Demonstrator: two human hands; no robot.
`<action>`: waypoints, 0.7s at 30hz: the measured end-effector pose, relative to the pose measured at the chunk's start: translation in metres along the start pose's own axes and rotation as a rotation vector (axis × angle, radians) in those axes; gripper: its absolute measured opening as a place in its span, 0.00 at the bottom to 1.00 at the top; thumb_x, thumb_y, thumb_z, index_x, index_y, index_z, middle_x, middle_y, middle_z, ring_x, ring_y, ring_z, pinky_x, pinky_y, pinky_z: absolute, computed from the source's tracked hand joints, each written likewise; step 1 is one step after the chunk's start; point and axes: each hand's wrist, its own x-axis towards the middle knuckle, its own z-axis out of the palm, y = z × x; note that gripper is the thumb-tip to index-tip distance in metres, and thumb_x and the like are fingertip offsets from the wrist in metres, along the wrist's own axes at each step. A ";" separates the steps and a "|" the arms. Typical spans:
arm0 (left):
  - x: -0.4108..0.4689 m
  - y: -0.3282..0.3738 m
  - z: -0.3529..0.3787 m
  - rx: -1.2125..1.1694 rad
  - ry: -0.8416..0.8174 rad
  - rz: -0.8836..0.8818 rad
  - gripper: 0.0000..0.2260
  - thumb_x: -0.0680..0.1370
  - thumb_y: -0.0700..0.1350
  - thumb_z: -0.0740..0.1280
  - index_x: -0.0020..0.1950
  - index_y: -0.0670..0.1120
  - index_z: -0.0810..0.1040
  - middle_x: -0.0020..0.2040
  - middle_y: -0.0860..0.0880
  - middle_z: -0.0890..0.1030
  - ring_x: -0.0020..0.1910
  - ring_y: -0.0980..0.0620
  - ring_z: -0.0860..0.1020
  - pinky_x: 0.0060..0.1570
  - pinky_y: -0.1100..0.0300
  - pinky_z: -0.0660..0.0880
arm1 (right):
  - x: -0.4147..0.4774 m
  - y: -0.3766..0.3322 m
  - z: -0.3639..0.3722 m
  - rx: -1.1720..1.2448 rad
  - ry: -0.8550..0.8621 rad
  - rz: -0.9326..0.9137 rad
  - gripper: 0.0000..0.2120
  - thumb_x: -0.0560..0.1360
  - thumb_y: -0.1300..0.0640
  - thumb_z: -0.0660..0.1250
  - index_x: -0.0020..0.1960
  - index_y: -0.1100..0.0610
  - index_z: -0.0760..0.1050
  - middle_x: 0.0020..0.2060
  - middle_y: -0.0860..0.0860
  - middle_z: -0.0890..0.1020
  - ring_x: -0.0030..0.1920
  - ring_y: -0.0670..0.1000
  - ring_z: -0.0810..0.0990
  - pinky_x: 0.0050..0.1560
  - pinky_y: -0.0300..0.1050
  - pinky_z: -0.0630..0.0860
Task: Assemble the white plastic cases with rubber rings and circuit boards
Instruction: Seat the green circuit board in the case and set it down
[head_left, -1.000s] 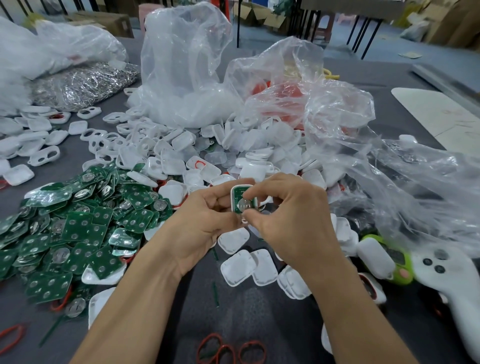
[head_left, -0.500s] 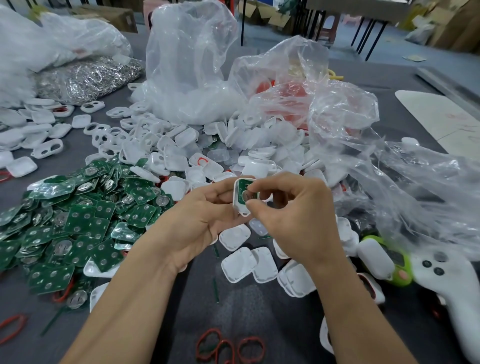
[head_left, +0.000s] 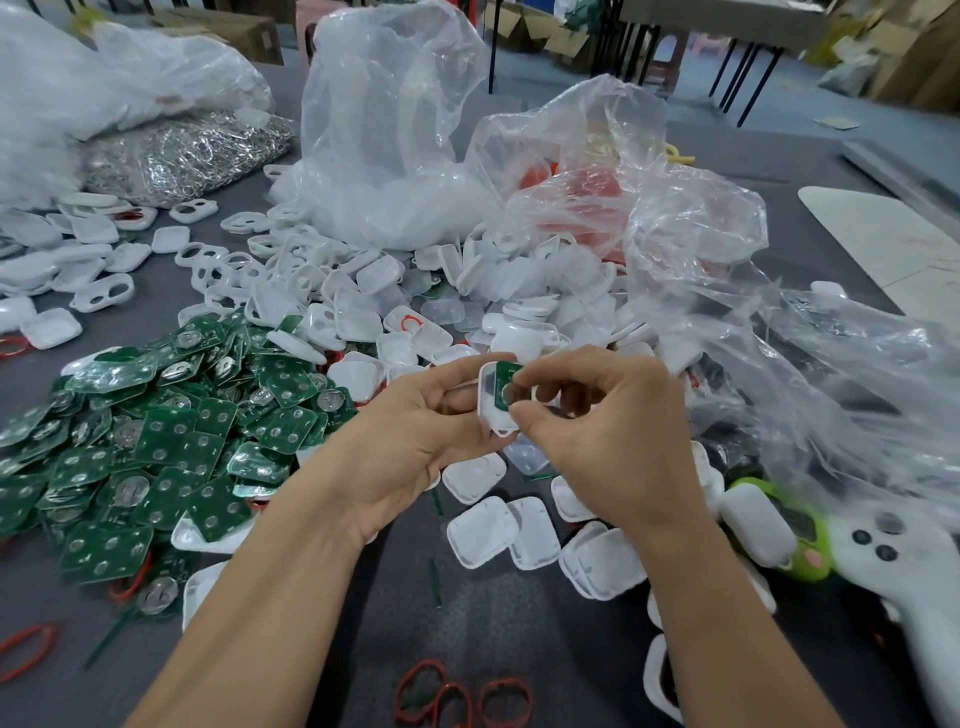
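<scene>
1. White plastic case (head_left: 491, 397) — in the head view it sits at the centre of the frame, lifted off the table (head_left: 493, 623) and tilted toward me so I can see inside it.
2. My left hand (head_left: 415, 441) holds the case from the left side, fingers curled behind it, which I judge steadies it as a backing.
3. My right hand (head_left: 608, 431) pinches in from the right, thumb and forefinger on the green circuit board (head_left: 506, 387) lying in the case; it looks like I am seating the board, though whether it is fully down I cannot tell.
4. The heap of circuit boards (head_left: 156, 441) lies at the left of the frame, the pile of empty cases (head_left: 415, 312) just above my hands — both within easy reach.
5. Red rubber rings (head_left: 462, 699) lie at the bottom centre, near my forearms.
6. Clear plastic bags (head_left: 384, 130) fill the upper frame and the right edge.
</scene>
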 end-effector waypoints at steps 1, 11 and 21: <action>0.000 0.000 0.001 0.013 0.002 0.001 0.25 0.73 0.26 0.68 0.69 0.40 0.78 0.58 0.40 0.85 0.55 0.48 0.84 0.55 0.58 0.81 | -0.001 -0.001 0.002 -0.064 -0.004 -0.032 0.09 0.65 0.59 0.80 0.43 0.48 0.87 0.36 0.41 0.84 0.35 0.46 0.79 0.36 0.30 0.73; 0.000 -0.002 -0.001 0.080 0.011 0.009 0.25 0.76 0.22 0.64 0.68 0.41 0.79 0.60 0.37 0.84 0.56 0.46 0.83 0.55 0.58 0.81 | -0.007 -0.006 0.010 -0.322 0.008 -0.129 0.08 0.67 0.57 0.79 0.46 0.49 0.87 0.39 0.44 0.84 0.39 0.45 0.78 0.42 0.44 0.79; 0.000 -0.004 -0.001 0.117 0.023 0.009 0.26 0.75 0.22 0.65 0.69 0.41 0.79 0.60 0.37 0.84 0.54 0.46 0.84 0.59 0.55 0.81 | -0.008 -0.010 0.012 -0.345 -0.005 -0.109 0.07 0.67 0.57 0.80 0.43 0.50 0.85 0.37 0.45 0.83 0.38 0.46 0.77 0.41 0.43 0.77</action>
